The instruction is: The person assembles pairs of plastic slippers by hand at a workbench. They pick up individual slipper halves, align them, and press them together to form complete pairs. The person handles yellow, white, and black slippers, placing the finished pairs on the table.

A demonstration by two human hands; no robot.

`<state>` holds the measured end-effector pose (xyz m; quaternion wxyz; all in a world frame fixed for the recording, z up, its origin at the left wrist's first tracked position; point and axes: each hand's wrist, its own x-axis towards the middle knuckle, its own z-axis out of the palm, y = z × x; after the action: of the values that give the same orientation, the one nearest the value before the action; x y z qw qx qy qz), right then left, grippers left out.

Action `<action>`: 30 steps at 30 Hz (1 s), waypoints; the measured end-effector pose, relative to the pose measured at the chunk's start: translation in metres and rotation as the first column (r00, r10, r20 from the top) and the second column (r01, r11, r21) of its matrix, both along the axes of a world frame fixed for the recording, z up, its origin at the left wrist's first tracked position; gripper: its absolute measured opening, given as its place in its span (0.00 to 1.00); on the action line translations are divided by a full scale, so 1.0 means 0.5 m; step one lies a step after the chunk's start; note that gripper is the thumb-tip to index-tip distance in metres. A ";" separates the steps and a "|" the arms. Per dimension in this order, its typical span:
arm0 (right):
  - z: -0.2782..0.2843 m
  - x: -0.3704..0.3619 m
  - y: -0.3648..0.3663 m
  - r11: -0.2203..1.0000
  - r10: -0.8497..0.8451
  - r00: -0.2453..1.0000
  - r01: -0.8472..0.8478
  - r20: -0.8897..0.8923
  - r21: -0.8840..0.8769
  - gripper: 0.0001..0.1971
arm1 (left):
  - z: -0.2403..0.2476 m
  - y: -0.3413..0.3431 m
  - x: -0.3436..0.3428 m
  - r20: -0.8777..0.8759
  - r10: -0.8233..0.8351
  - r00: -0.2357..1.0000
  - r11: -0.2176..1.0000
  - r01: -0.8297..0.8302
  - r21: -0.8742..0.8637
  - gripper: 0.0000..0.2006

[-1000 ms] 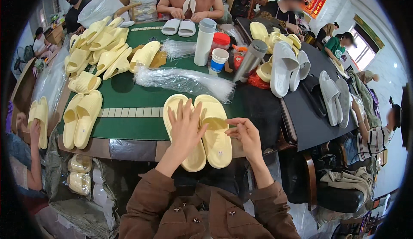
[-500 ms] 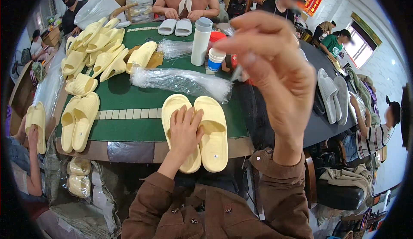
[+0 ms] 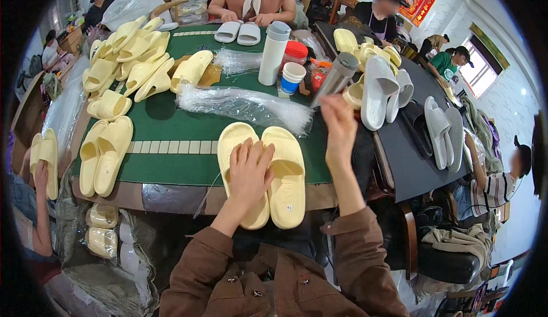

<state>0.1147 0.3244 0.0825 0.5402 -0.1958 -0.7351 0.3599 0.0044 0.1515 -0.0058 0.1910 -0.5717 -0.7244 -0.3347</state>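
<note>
A pair of pale yellow slippers (image 3: 288,200) stands side by side at the front edge of the table, toes pointing away from me. My left hand (image 3: 250,171) lies over the left slipper's strap, fingers stretched out, its thumb side against the right slipper. Off to the right of the pair, my right hand (image 3: 341,125) is raised above the table edge, slightly blurred. Its fingers are curled together near a thin pale streak; what they hold, if anything, cannot be made out. A thin clear strand hangs over the table edge left of the pair.
A bundle of clear plastic strands (image 3: 245,108) lies beyond the slippers. More yellow slippers (image 3: 131,54) are heaped at the left. A white bottle (image 3: 274,54), a paint-style cup (image 3: 292,77) and a grey tumbler (image 3: 337,77) stand at the back. Several people sit around.
My right hand has dropped from high in front of the view to lower beside the table edge, uncovering the tumbler and slippers at the right. My left hand stays on the left slipper.
</note>
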 end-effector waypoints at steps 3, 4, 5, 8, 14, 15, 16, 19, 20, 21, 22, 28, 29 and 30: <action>-0.160 0.023 0.032 0.911 0.004 0.999 0.012 0.038 -0.412 0.09 | 0.002 0.004 -0.001 -0.003 0.010 1.000 1.000 -0.010 0.003 0.24; -0.195 0.028 0.038 0.910 0.017 1.000 -0.018 -0.007 -0.415 0.08 | 0.004 0.006 0.001 -0.007 0.007 1.000 1.000 -0.007 0.011 0.24; -0.212 0.024 0.033 0.905 0.035 0.998 -0.053 -0.051 -0.423 0.08 | 0.002 0.003 0.001 -0.009 0.009 1.000 1.000 -0.009 0.013 0.24; -0.226 0.005 0.030 0.862 0.082 0.995 -0.101 -0.059 -0.498 0.09 | 0.003 0.000 -0.002 -0.013 0.023 1.000 1.000 -0.023 0.004 0.23; -0.256 -0.001 0.038 0.849 0.002 0.999 -0.022 -0.039 -0.528 0.07 | 0.002 -0.001 0.002 -0.011 0.014 1.000 1.000 -0.015 -0.018 0.24; -0.254 -0.005 0.034 0.835 -0.010 0.998 -0.027 -0.063 -0.549 0.06 | -0.001 -0.003 0.000 -0.012 0.020 1.000 1.000 -0.020 -0.013 0.24; -0.253 -0.005 0.036 0.842 -0.006 1.000 -0.010 -0.027 -0.540 0.06 | -0.001 -0.001 0.000 -0.014 0.021 1.000 1.000 -0.021 -0.003 0.24; -0.251 -0.013 0.041 0.886 -0.045 0.997 0.068 0.062 -0.458 0.04 | -0.001 -0.001 0.001 -0.012 0.021 1.000 1.000 -0.021 0.007 0.24; -0.251 -0.019 0.039 0.912 -0.091 0.993 0.114 0.075 -0.394 0.04 | 0.000 -0.001 0.001 -0.011 0.021 1.000 1.000 -0.020 0.007 0.24; -0.249 -0.024 0.038 0.931 -0.138 0.987 0.159 0.084 -0.328 0.04 | 0.001 0.000 0.003 -0.014 0.021 1.000 1.000 -0.021 0.008 0.24; -0.249 -0.026 0.038 0.933 -0.150 0.984 0.174 0.100 -0.316 0.04 | 0.001 0.000 0.004 -0.017 0.023 1.000 1.000 -0.022 0.007 0.24; -0.258 -0.020 0.051 0.935 -0.088 0.963 0.168 0.254 -0.312 0.04 | -0.001 0.001 0.005 -0.017 0.024 1.000 1.000 -0.024 0.009 0.25; -0.255 -0.021 0.046 0.929 -0.083 0.965 0.166 0.251 -0.331 0.04 | -0.003 -0.001 0.005 -0.018 0.029 0.999 1.000 -0.029 0.010 0.25; -0.253 -0.022 0.042 0.931 -0.076 0.965 0.158 0.249 -0.330 0.04 | -0.004 -0.002 0.005 -0.017 0.029 0.999 1.000 -0.029 0.006 0.25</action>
<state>0.1038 0.3455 -0.0440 0.4281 -0.3723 -0.7052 0.4253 0.0071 0.1505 -0.0079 0.2036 -0.5634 -0.7299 -0.3292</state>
